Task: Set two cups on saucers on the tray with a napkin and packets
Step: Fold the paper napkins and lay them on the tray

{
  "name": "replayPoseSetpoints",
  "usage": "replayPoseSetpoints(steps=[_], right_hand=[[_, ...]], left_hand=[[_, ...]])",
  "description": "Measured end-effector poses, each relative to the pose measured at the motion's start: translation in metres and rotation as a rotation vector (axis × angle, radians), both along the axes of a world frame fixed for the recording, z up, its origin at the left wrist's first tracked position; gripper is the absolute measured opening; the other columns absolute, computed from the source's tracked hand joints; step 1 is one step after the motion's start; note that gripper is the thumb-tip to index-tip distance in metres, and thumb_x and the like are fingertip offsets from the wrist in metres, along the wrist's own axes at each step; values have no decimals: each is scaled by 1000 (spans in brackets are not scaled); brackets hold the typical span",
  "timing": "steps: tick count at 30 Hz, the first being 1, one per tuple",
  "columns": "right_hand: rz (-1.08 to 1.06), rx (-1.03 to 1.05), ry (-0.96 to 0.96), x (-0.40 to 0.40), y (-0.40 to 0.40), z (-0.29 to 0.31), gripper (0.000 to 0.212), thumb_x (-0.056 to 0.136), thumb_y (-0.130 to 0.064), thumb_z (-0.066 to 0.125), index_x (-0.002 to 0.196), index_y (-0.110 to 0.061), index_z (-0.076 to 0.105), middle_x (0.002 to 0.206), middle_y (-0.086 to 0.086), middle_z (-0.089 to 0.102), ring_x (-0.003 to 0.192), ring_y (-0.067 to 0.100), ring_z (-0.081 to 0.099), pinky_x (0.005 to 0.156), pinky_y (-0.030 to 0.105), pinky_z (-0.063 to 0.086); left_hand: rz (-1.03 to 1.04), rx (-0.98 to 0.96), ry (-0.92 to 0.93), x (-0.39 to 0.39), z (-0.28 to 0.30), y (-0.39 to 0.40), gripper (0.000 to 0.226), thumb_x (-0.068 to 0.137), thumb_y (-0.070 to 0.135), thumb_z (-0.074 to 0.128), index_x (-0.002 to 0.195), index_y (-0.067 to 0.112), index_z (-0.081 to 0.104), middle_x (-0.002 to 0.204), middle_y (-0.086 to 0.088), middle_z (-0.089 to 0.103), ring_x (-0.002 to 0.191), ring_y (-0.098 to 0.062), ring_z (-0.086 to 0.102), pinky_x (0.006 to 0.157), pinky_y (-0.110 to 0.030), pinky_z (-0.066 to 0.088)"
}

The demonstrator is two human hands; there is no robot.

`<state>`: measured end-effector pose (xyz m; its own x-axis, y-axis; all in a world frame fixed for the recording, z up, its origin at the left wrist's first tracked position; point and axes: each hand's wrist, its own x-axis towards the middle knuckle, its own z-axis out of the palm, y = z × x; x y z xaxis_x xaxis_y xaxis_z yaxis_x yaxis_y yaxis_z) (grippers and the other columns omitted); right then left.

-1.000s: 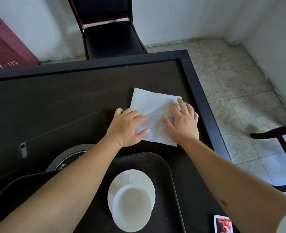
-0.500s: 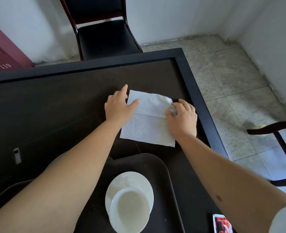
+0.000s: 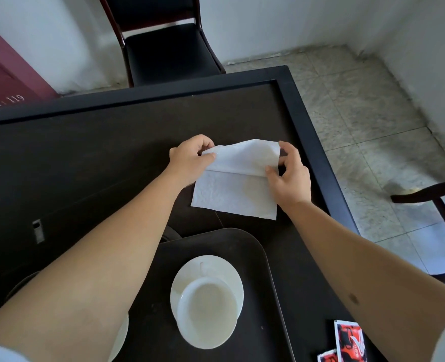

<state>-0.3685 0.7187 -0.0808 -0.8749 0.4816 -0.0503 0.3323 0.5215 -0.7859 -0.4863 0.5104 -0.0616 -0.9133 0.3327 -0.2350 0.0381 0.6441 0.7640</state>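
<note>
A white paper napkin lies on the dark table beyond the tray, its far half lifted and folded toward me. My left hand pinches the napkin's far left corner and my right hand pinches the far right corner. On the black tray stands a white cup on a white saucer. Under my left forearm only the edge of a second white saucer shows. Red and white packets lie on the table to the right of the tray.
The dark table has a raised black rim along its far and right sides. A black chair stands beyond it and another chair's arm at the right. A small grey item lies at the table's left.
Both hands moved from pressing flat on the napkin to its far corners, then lifted the far edge and brought it over toward me, making a fold.
</note>
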Motion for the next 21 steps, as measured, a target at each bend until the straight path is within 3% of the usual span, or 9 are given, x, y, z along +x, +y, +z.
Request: replayPoseSetpoints(steps=[4, 7, 11, 13, 17, 19, 21], right_hand=[[-10, -64, 13, 3, 3, -2, 67, 86, -21, 57, 146, -34, 29, 85, -26, 59, 80, 1, 58, 67, 24, 44], [-39, -153, 63, 3, 3, -3, 60, 86, -29, 51, 144, -30, 35, 77, -19, 59, 73, 2, 57, 68, 26, 46], [-85, -201, 141, 4, 3, -1, 40, 92, -52, 38, 117, -32, 63, 92, -18, 64, 93, -2, 58, 79, 22, 46], [-114, -272, 126, 2, 2, 1, 38, 93, -53, 35, 100, -35, 69, 83, -12, 67, 89, 4, 61, 80, 23, 45], [-135, -345, 152, 0, 3, 3, 36, 92, -43, 39, 88, -29, 71, 66, 0, 67, 76, 9, 61, 76, 24, 42], [-72, -299, 99, 1, 5, 4, 30, 88, -38, 43, 89, -29, 71, 69, -2, 67, 78, 9, 62, 76, 29, 46], [61, -115, 48, 2, 9, 2, 27, 85, -34, 48, 95, -28, 73, 81, -3, 67, 89, 11, 60, 84, 36, 48]], left_hand=[[-113, 54, -106, -1, 15, -7, 31, 88, 11, 62, 103, 38, 61, 107, 17, 60, 105, -13, 56, 76, -30, 50], [-170, 63, -79, 6, 20, -10, 34, 91, 10, 61, 103, 41, 63, 112, 15, 61, 109, -11, 55, 84, -28, 48], [-268, -99, -7, 25, 19, -21, 42, 90, 6, 58, 76, 45, 65, 114, 14, 57, 119, -21, 45, 102, -38, 35], [-378, -133, 30, 34, 19, -27, 43, 89, 5, 58, 70, 43, 62, 115, 18, 57, 125, -16, 42, 104, -36, 23], [-496, -74, 41, 42, 16, -34, 24, 90, 17, 55, 70, 28, 64, 123, 19, 59, 131, 0, 33, 112, -43, 9], [-401, 15, 11, 43, 13, -37, 18, 90, 31, 54, 76, 28, 65, 124, 15, 61, 133, -5, 36, 115, -48, 12], [-325, 85, -21, 44, 13, -37, 25, 87, 47, 50, 85, 30, 67, 121, 11, 63, 130, -11, 42, 113, -50, 25]])
